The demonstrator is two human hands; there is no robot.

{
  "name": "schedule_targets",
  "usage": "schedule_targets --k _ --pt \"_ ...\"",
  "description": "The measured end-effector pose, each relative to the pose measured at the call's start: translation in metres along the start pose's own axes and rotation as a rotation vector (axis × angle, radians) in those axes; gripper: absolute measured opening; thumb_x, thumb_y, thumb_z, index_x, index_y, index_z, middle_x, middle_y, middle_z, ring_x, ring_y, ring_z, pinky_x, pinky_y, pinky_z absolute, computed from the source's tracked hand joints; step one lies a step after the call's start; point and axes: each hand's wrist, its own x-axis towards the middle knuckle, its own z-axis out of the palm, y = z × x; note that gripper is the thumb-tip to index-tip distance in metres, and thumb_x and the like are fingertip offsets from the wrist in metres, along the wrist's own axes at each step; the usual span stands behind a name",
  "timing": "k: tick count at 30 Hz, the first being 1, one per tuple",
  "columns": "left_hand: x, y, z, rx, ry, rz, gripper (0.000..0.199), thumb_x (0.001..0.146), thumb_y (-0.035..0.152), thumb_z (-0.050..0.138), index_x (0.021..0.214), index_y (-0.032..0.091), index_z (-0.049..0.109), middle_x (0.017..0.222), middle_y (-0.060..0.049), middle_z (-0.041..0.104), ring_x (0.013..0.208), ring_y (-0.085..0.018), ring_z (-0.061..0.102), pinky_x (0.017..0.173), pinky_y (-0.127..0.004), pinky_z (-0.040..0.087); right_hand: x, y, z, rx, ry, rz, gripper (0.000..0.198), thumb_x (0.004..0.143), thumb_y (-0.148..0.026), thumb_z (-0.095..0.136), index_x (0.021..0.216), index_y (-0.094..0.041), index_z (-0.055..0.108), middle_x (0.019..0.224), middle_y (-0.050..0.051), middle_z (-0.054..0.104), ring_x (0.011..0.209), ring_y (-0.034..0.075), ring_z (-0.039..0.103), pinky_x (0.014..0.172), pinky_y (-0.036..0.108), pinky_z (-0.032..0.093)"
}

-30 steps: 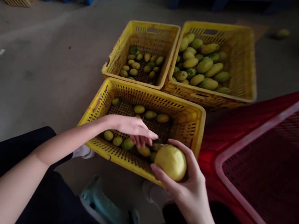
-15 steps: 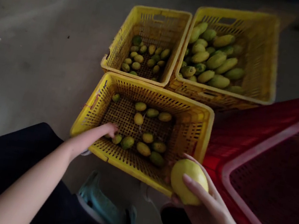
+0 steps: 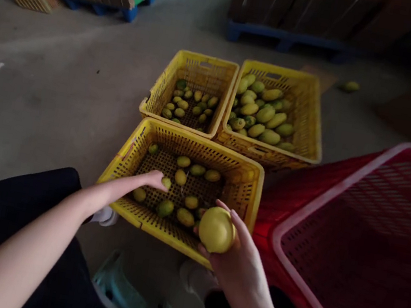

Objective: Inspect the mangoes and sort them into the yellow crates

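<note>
My right hand (image 3: 235, 248) is closed around a smooth yellow papaya (image 3: 217, 229), seen nearly end-on, above the front right side of the near yellow crate (image 3: 242, 181). Inside that crate, my left hand (image 3: 154, 179) grips a small yellow-green papaya (image 3: 166, 183) by its fingers, which partly hide it. Several small papayas (image 3: 185, 217) lie spread over the crate's slotted bottom. A greener one (image 3: 165, 208) rests just below my left hand. The fruit in my right hand covers part of those at the crate's right end.
Behind stand two yellow crates, the left (image 3: 153, 90) with small papayas, the right (image 3: 310, 114) with larger ones. A red crate (image 3: 278, 234) is at the right. Loaded blue pallets (image 3: 283, 38) stand farther back. A teal object (image 3: 120, 287) lies between my legs.
My left hand has taken hold of a small papaya and moved it up from the front row. My right hand has shifted left with its papaya. The view has tilted up.
</note>
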Motion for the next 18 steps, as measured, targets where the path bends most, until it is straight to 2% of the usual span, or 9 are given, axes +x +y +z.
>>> schedule_targets --k 3,6,8,9,11,14,16,18 --pt "-0.032 0.046 -0.039 0.079 -0.048 0.134 0.026 0.067 0.038 0.078 0.079 0.016 0.068 0.073 -0.004 0.072 0.076 -0.023 0.068 0.068 -0.028 0.051 0.005 0.011 0.01 -0.078 -0.062 0.009 0.042 0.077 -0.037 0.073 0.116 -0.027 0.061 0.08 0.001 0.072 0.055 0.02 0.067 0.039 0.026 0.046" --pt "-0.087 0.09 -0.072 0.034 0.143 0.324 0.039 0.07 0.045 0.077 0.093 0.014 0.071 0.092 -0.008 0.075 0.086 -0.025 0.069 0.08 -0.035 0.053 0.011 0.016 0.017 -0.149 -0.092 -0.039 0.027 0.075 -0.034 0.076 0.095 -0.021 0.062 0.068 0.0 0.067 0.054 0.019 0.065 0.039 0.026 0.047" --pt "-0.127 0.111 -0.087 -0.04 0.281 0.431 0.047 0.07 0.049 0.078 0.102 0.015 0.072 0.105 -0.009 0.075 0.097 -0.028 0.068 0.09 -0.039 0.053 0.009 0.011 0.022 -0.191 -0.131 -0.12 0.03 0.071 -0.033 0.08 0.092 -0.022 0.062 0.068 -0.001 0.067 0.056 0.019 0.066 0.042 0.026 0.048" --pt "-0.146 0.119 -0.091 -0.099 0.31 0.477 0.051 0.07 0.049 0.078 0.108 0.016 0.072 0.109 -0.009 0.075 0.101 -0.028 0.068 0.092 -0.04 0.053 0.006 0.006 0.026 -0.202 -0.153 -0.174 0.034 0.069 -0.033 0.083 0.093 -0.023 0.062 0.071 -0.002 0.069 0.058 0.019 0.067 0.044 0.025 0.049" --pt "-0.175 0.128 -0.093 -0.243 0.316 0.557 0.059 0.071 0.049 0.079 0.119 0.017 0.068 0.113 -0.01 0.074 0.102 -0.027 0.069 0.093 -0.04 0.055 -0.003 -0.006 0.032 -0.201 -0.2 -0.308 0.044 0.063 -0.034 0.088 0.097 -0.024 0.062 0.079 -0.002 0.071 0.063 0.019 0.07 0.05 0.026 0.052" --pt "-0.196 0.133 -0.082 -0.437 0.335 0.662 0.069 0.07 0.047 0.08 0.128 0.014 0.061 0.118 -0.014 0.071 0.1 -0.026 0.07 0.09 -0.04 0.059 -0.016 -0.021 0.036 -0.199 -0.255 -0.562 0.057 0.058 -0.037 0.092 0.106 -0.025 0.064 0.091 0.0 0.073 0.072 0.02 0.072 0.061 0.029 0.056" --pt "-0.197 0.131 -0.068 -0.54 0.367 0.756 0.067 0.071 0.045 0.079 0.127 0.014 0.06 0.124 -0.015 0.067 0.104 -0.027 0.069 0.088 -0.041 0.061 -0.018 -0.023 0.034 -0.224 -0.209 -0.759 0.063 0.055 -0.04 0.093 0.11 -0.024 0.066 0.094 0.001 0.074 0.079 0.021 0.071 0.068 0.031 0.057" --pt "-0.194 0.128 -0.053 -0.592 0.387 0.846 0.06 0.074 0.042 0.077 0.125 0.016 0.06 0.127 -0.015 0.062 0.107 -0.028 0.068 0.086 -0.042 0.062 -0.015 -0.02 0.029 -0.28 -0.101 -0.931 0.065 0.052 -0.042 0.094 0.107 -0.021 0.069 0.092 0.002 0.075 0.084 0.023 0.07 0.075 0.034 0.057"
